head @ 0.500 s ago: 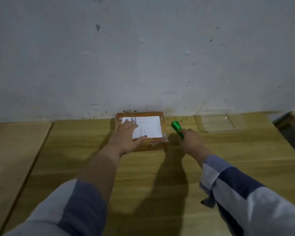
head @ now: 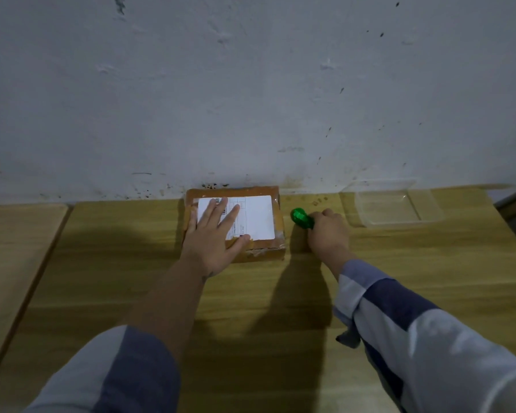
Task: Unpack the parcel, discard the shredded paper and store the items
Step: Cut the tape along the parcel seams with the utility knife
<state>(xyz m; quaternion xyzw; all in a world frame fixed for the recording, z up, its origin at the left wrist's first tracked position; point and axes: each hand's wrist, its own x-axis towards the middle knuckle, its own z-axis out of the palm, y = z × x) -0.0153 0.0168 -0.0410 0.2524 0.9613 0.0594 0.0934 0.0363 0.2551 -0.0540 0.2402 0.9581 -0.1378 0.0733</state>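
Observation:
A flat brown parcel (head: 265, 248) with a white shipping label lies on the wooden table against the wall. My left hand (head: 213, 236) rests flat on its top, fingers spread over the label's left part. Just right of the parcel, my right hand (head: 328, 234) is closed around a small green tool (head: 301, 217), whose shiny green end sticks out toward the wall. The tool is apart from the parcel's right edge.
A clear plastic tray (head: 396, 204) sits at the back right by the wall. The wooden table (head: 280, 308) ends at a seam on the left, with a second wooden table (head: 12, 248) beside it. The white wall stands directly behind the parcel.
My left hand has flattened with fingers more spread on the label. My right hand with the green tool stays beside the parcel.

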